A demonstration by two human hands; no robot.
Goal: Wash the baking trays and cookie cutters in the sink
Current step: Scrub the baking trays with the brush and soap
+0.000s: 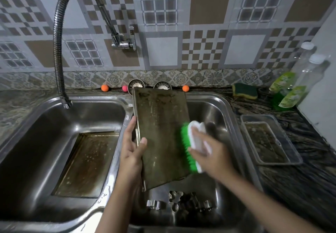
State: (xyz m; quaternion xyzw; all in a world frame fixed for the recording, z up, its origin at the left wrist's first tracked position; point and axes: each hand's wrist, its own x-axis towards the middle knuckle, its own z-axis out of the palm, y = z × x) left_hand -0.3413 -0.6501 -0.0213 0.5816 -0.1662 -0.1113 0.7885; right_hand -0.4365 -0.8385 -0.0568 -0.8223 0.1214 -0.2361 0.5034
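A dirty flat baking tray (pixel 161 132) is held tilted over the right basin of the steel double sink (pixel 225 105). My left hand (pixel 131 147) grips its left edge, thumb on the face. My right hand (pixel 209 151) holds a white scrub brush with green bristles (pixel 189 149), bristles pressed against the tray's right edge. A second dirty tray (pixel 87 163) lies flat in the left basin. Several metal cookie cutters (pixel 180 203) lie at the bottom of the right basin below the held tray.
A flexible tap (pixel 60 51) arches over the left basin. On the right counter stand a dirty clear rectangular container (pixel 269 140), a green-yellow sponge (pixel 244 91) and green dish-soap bottles (pixel 287 94). Small orange and pink balls and two strainers line the back edge.
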